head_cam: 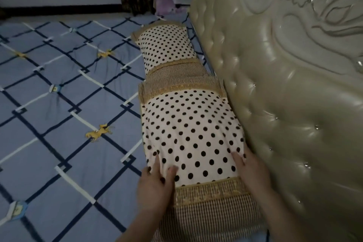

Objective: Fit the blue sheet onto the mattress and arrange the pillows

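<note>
- The left hand (155,186) is laid flat, fingers spread, on the near left part of the near pillow (188,133).
- The right hand (251,171) is pressed flat, fingers together, on the right edge of the same pillow, just beside the headboard (294,88).
- Nothing is gripped by either hand (both palms only rest on the dotted cloth).
- The far pillow (167,47) is placed end to end with the near one, along the headboard.
- The blue sheet (59,104) is spread over the mattress, under both pillows.
</note>
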